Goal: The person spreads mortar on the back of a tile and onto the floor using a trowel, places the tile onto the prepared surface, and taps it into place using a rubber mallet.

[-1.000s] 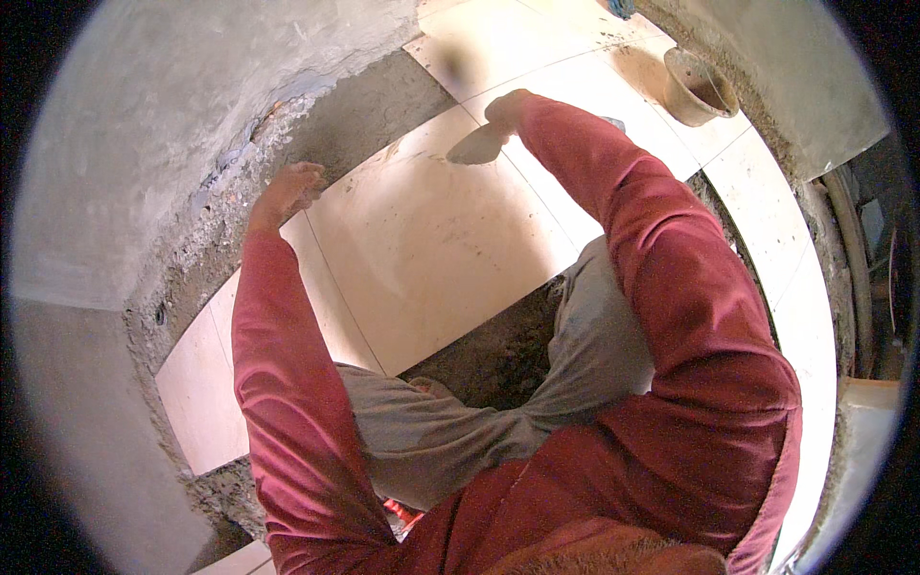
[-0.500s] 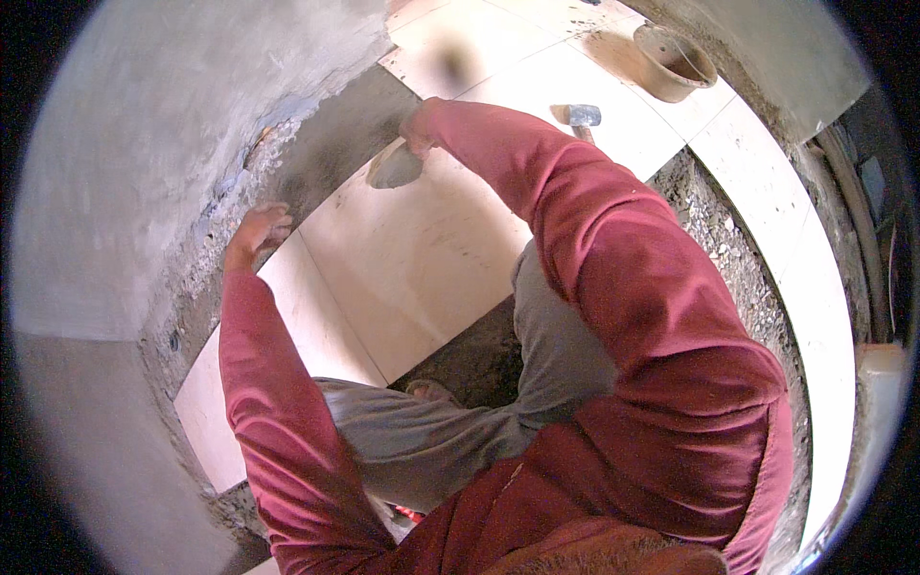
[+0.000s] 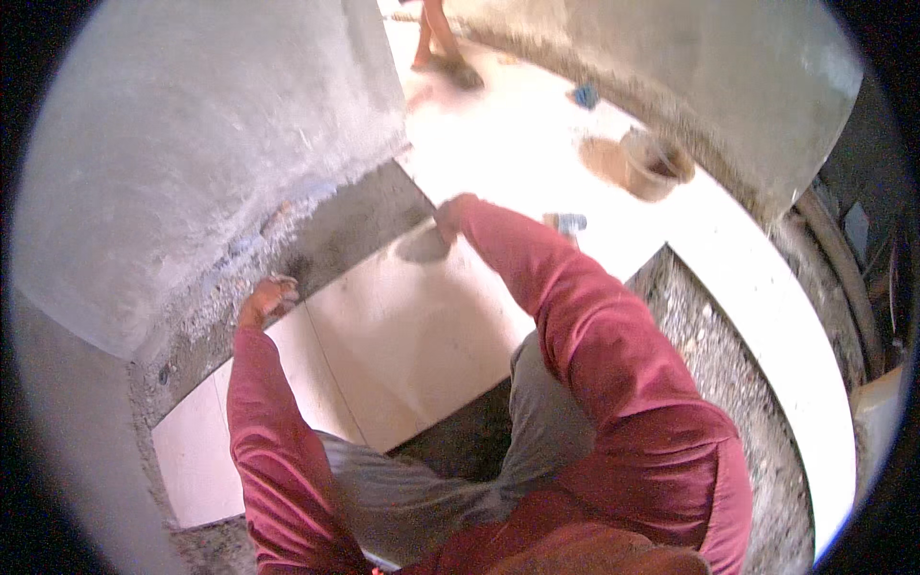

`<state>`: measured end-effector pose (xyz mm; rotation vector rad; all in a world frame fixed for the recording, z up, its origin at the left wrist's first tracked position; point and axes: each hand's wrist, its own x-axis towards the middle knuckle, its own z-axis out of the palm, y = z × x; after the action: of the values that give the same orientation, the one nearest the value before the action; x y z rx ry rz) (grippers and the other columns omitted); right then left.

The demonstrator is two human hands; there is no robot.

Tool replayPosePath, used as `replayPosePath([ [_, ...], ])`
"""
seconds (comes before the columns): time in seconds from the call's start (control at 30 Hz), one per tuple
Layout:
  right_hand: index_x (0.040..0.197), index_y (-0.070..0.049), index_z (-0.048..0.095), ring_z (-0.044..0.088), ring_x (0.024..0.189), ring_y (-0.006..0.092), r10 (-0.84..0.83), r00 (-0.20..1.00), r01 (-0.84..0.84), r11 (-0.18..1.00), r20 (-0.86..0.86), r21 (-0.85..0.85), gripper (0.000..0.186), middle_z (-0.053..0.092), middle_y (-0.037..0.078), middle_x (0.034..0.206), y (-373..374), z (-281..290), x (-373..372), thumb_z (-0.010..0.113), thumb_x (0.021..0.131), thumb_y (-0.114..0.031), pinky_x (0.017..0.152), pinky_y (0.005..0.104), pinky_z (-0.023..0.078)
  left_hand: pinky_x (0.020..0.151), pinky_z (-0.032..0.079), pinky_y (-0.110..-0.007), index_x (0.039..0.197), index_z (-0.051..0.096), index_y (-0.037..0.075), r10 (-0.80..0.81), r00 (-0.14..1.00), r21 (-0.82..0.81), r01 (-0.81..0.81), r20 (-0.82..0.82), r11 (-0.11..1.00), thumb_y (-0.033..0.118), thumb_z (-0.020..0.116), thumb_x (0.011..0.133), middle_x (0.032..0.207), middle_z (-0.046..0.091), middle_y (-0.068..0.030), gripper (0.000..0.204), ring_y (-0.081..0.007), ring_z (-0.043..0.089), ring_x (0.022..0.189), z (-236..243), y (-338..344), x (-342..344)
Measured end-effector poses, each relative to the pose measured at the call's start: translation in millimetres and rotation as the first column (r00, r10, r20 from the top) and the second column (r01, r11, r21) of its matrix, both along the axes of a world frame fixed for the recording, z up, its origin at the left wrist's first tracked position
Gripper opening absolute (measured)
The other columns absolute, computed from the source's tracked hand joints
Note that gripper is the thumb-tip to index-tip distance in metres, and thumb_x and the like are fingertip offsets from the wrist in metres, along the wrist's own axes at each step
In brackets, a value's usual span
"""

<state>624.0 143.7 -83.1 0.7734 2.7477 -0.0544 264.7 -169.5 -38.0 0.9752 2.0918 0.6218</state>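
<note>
Your left hand (image 3: 268, 299) rests fingers spread at the large cream floor tile's (image 3: 412, 335) nine o'clock edge; your right hand (image 3: 448, 216) seems to press flat at twelve. Push evenly so it beds level.

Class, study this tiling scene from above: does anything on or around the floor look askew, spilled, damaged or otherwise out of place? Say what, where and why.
Nothing looks broken or spilled. The large tile under both hands, left hand and right hand, lies at an angle, with a bare strip of grey mortar bed between it and the wall. A bucket stands upright on the laid floor.
</note>
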Motion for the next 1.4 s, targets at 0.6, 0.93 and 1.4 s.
replayPosePath([
  [0.6, 0.093, -0.008, 0.074, 0.068, 0.077, 0.0232, -0.086, 0.985, 0.101, 0.991, 0.151, -0.092, 0.033, 0.07, 0.007, 0.085, -28.9, 86.3, 38.7, 0.073, 0.069, -0.03, 0.067, 0.04, 0.053, 0.059, 0.053, -0.036, 0.119, 0.063, 0.002, 0.046, 0.99, 0.107, -0.06, 0.132, 0.992, 0.029, 0.063, 0.089, 0.105, 0.07, -0.0131, 0.04, -0.023, 0.067, 0.076, 30.3, 12.7, 19.2],
  [0.93, 0.097, -0.006, 0.069, 0.066, 0.066, 0.0247, -0.234, 0.911, 0.169, 0.963, -0.34, -0.209, 0.037, 0.069, 0.012, 0.08, 32.3, 125.9, 70.8, 0.073, 0.069, -0.031, 0.06, 0.0401, 0.055, 0.057, 0.05, -0.032, 0.098, 0.071, 0.002, -0.098, 0.992, 0.256, 0.074, 0.083, 0.964, 0.017, 0.063, 0.088, 0.088, 0.072, -0.0099, 0.02, -0.0179, 0.067, 0.07, 12.8, 8.5, 1.3],
  [1.4, 0.096, -0.003, 0.052, 0.055, 0.061, 0.0226, -0.747, -0.554, -0.348, 0.609, -0.367, -0.713, 0.019, 0.051, 0.008, 0.071, 98.9, 282.8, 245.6, 0.06, 0.094, -0.02, 0.057, 0.0408, 0.053, 0.07, 0.051, -0.041, 0.102, 0.065, 0.001, -0.141, 0.792, 0.387, 0.435, -0.593, 0.813, 0.039, 0.051, 0.095, 0.086, 0.068, -0.014, 0.041, -0.0273, 0.066, 0.077, 88.4, 147.1, 64.9],
])
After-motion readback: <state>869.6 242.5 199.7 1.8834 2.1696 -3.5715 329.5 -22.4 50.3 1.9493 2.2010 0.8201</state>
